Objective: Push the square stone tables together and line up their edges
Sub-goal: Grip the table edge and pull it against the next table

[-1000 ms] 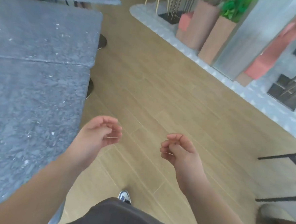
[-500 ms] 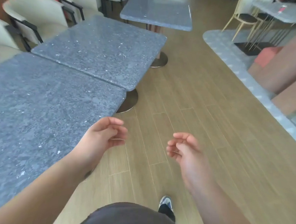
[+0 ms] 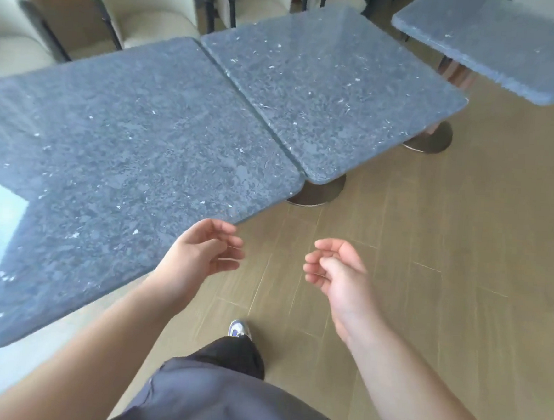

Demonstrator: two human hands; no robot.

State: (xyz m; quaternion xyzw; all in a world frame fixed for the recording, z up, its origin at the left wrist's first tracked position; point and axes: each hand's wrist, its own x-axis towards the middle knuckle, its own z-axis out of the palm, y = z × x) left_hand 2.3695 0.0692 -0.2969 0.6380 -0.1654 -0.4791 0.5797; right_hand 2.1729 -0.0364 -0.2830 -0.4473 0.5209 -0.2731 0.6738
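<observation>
A: What takes up the most room?

B: The wooden floor [image 3: 427, 286], bare to the right of the tables. Next the near stone table [image 3: 124, 166], its top running off the left edge of the picture, with a bright glare patch on that side.

A: And its neighbour?

B: The second stone table [image 3: 326, 88] lies touching it along one long seam. At the near end of the seam the second table's rounded corner sticks out a little past the first one's, so the edges are not quite flush there. Two round metal bases [image 3: 316, 194] peep out beneath; the columns are hidden.

A: Anything beyond?

B: A third stone table [image 3: 493, 44] stands apart at upper right, a strip of floor between. Cream chairs [image 3: 145, 7] crowd the far side, blurred and cut off at the top.

A: The hands?

B: Left hand [image 3: 200, 257] hovers at the near table's edge, right hand [image 3: 336, 273] over the floor; each grip loosely curled, holding nothing. A shoe [image 3: 239, 328] shows below.
</observation>
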